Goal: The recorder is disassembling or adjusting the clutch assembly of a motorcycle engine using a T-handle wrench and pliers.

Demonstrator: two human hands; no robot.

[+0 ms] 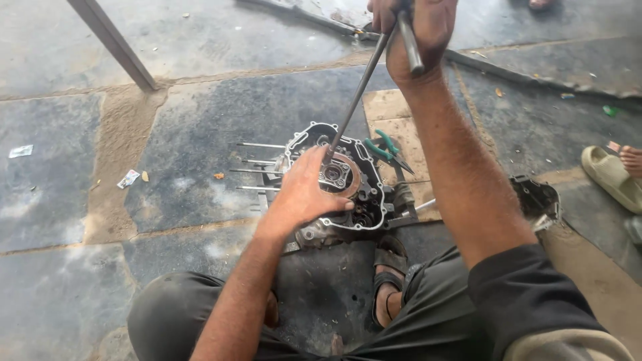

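Stone floor (200, 127): engine case (348, 180) under left hand (304, 194).

Bright, even daylight, no hard shadows; soft shade under the left hand (304, 194) on the engine case (348, 184). Right hand (411, 33) w/ rod (361, 87) slightly motion-blurred, maybe. Edges bend a bit, wide lens. No glare.

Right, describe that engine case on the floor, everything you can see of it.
The engine case is a grey cast-metal half, greasy, lying open side up on the stone floor between the person's knees. Thin studs stick out leftward. A round, rust-brown part sits inside. The left hand presses on it; a long rod, gripped by the right hand, meets its centre. Green-handled pliers lie just behind.
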